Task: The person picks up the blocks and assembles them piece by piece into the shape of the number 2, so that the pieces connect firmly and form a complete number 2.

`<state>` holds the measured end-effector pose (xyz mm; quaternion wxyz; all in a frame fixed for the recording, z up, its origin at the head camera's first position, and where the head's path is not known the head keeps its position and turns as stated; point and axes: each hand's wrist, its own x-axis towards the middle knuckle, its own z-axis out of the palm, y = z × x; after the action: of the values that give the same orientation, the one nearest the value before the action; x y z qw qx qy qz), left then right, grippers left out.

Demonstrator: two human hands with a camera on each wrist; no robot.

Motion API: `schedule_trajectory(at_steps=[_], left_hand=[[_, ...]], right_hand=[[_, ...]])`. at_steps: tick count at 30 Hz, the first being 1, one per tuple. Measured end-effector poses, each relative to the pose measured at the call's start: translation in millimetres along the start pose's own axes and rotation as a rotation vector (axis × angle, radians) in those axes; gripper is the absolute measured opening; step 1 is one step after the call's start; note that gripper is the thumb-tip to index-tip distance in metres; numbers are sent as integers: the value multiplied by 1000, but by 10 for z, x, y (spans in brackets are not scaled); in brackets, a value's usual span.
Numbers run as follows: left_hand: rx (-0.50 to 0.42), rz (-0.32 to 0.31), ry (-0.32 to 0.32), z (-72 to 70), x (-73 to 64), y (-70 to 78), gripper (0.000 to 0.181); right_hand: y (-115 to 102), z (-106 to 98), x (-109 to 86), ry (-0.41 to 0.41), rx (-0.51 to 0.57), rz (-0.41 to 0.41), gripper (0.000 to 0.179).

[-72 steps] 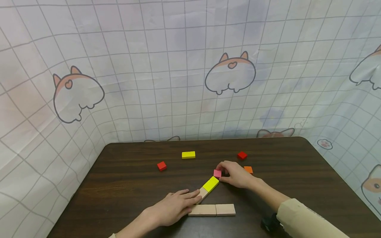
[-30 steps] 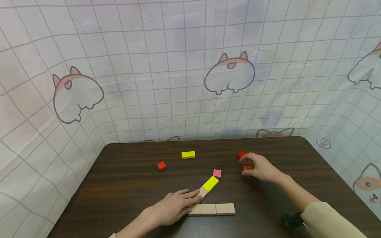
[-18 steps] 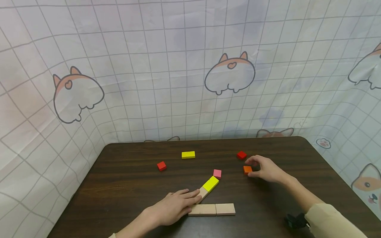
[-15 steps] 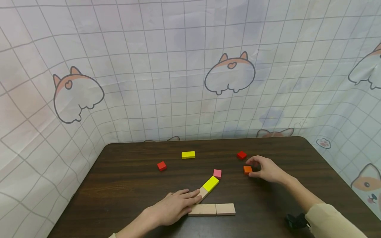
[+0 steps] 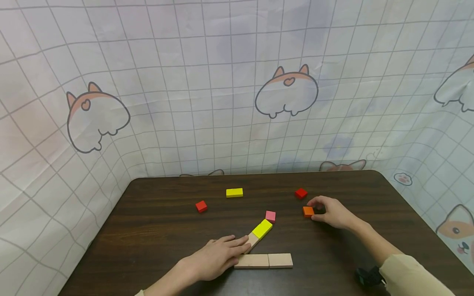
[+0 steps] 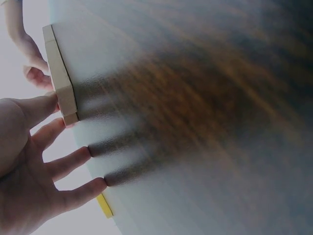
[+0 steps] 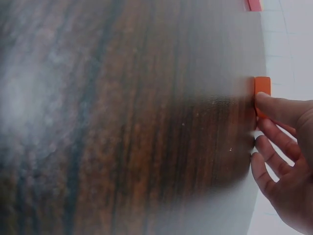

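My left hand (image 5: 216, 257) lies with straight, spread fingers over the near left end of a plain wooden block (image 5: 253, 260) and a diagonal wooden block (image 5: 253, 240). In the left wrist view its thumb touches the side of a wooden block (image 6: 61, 78). A yellow block (image 5: 262, 229) continues the diagonal, and a pink block (image 5: 270, 216) sits at its far end. Farther right, my right hand (image 5: 331, 211) has thumb and forefinger curled at an orange block (image 5: 308, 211) on the table. The right wrist view shows the thumb against the orange block (image 7: 262, 85).
A second wooden block (image 5: 280, 260) abuts the first in a row. Toward the back of the dark table (image 5: 159, 230) lie a red block (image 5: 201, 206), another yellow block (image 5: 234, 193) and another red block (image 5: 301, 193). A patterned curtain (image 5: 222, 102) hangs behind the table.
My right hand has left the pink block and moved right to the orange block, settling slightly nearer and to the right over the last half second. The left hand has stayed in place.
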<state>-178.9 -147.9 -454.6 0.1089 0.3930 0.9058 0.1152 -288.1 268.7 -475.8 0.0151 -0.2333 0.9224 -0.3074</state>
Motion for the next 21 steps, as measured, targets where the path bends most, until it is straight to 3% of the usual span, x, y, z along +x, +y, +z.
schedule_trajectory(at_steps=[21], left_hand=[[-11,-2,1,-4,-1,-5,53]], right_hand=[[-58,-38,72,20,-4,-24,30]])
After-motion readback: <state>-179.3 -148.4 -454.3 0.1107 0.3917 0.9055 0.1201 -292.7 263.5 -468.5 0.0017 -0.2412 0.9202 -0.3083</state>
